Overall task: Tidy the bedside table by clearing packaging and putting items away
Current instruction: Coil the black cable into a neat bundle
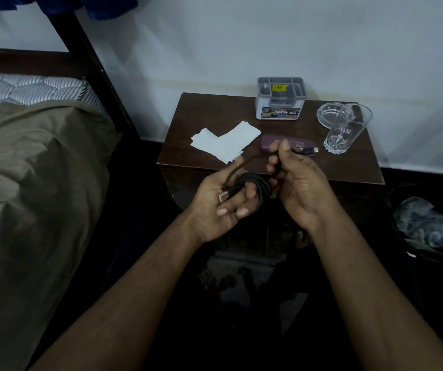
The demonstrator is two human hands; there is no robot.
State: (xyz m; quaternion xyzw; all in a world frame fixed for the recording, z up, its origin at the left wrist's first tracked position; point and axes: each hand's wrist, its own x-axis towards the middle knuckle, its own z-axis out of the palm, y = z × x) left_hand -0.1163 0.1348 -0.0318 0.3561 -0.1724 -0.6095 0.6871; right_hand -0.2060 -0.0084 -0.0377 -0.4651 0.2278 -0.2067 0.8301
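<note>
A black cable (255,184) is coiled around the fingers of my left hand (220,199), with its silver USB plug lying on the palm. My right hand (298,180) pinches the free end of the same cable, and the small plug sticks out to the right over a purple case (268,143). Both hands hover in front of the dark wooden bedside table (188,145). White paper packaging pieces (225,141) lie flat on the table's left half.
A grey plastic organiser (281,103) stands at the table's back edge. A glass ashtray (327,111) and a tall drinking glass (347,129) sit at the right. A bed with an olive cover (33,167) is on the left; a plastic bag (434,223) lies on the floor right.
</note>
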